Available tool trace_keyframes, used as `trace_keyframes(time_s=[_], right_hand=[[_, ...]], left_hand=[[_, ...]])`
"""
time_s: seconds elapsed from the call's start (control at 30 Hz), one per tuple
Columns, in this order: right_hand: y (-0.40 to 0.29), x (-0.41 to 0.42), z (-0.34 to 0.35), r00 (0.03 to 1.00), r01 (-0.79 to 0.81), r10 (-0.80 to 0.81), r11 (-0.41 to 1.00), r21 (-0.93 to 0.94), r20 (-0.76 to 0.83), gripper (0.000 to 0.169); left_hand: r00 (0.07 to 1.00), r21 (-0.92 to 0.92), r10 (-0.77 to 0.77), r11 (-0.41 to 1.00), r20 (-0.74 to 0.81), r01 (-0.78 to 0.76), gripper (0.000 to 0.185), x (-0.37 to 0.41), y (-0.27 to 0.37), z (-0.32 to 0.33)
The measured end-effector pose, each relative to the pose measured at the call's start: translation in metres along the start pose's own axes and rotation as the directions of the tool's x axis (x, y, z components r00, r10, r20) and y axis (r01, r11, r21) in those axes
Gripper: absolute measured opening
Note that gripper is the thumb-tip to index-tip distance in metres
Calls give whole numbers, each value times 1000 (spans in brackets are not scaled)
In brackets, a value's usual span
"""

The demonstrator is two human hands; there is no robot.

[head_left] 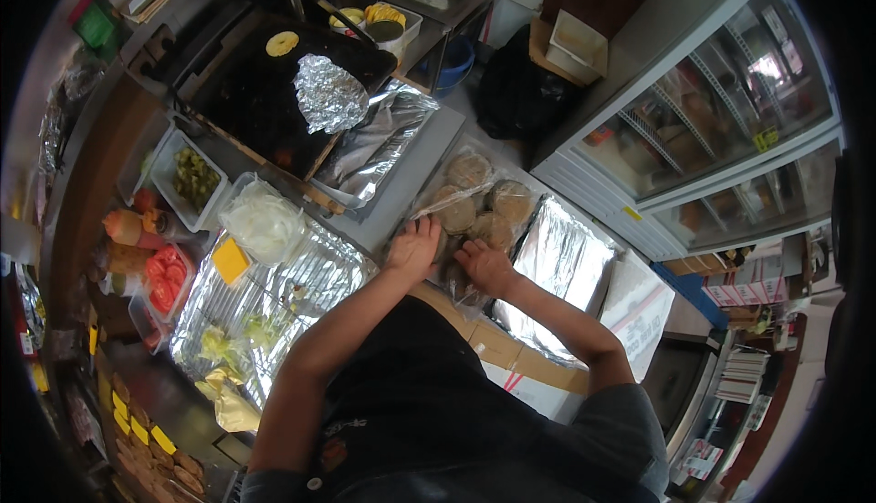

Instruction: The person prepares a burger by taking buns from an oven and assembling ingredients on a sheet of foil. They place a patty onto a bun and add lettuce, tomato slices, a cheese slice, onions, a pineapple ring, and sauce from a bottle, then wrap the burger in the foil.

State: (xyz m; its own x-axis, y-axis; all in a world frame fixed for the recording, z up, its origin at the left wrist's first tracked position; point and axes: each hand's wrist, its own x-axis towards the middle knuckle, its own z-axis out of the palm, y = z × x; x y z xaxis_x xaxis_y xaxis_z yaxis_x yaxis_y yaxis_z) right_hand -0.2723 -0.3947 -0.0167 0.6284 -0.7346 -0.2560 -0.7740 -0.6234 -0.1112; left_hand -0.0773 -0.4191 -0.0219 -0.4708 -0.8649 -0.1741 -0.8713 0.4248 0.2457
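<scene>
Several round brown patties [455, 210] lie under clear plastic film in front of me, on the counter between the griddle side and a foil-covered tray. My left hand [413, 250] rests at the near left edge of the film, fingers spread over a patty there. Close by on the right, my right hand [484, 267] has its fingers bent at the near edge of the same plastic. Whether its fingertips pinch the film cannot be told. The clear plastic film [445, 191] is wrinkled and shiny over the patties.
A dark griddle [239, 85] holds crumpled foil [332, 94] and a yellow-white round. Left stand a foil-lined tray [328, 291] with lettuce, sliced onion [263, 219], cheese slices [230, 261], tomato slices [166, 278] and pickles [195, 178]. Right are a foil-covered tray [564, 256] and a glass-door refrigerator [712, 92].
</scene>
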Motion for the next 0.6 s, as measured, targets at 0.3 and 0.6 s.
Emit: trace_keyframes(time_s=[0.3,0.6], right_hand=[[9,-5,-13,995,40,-35,998,47,-93,44],[5,16,-48,814,-119,495,656,745,-306,33]], left_hand=[[975,-378,9,921,-223,-95,76,-1,-7,-18],[650,-969,-720,209,-243,-130,54,-26,-37,-1]])
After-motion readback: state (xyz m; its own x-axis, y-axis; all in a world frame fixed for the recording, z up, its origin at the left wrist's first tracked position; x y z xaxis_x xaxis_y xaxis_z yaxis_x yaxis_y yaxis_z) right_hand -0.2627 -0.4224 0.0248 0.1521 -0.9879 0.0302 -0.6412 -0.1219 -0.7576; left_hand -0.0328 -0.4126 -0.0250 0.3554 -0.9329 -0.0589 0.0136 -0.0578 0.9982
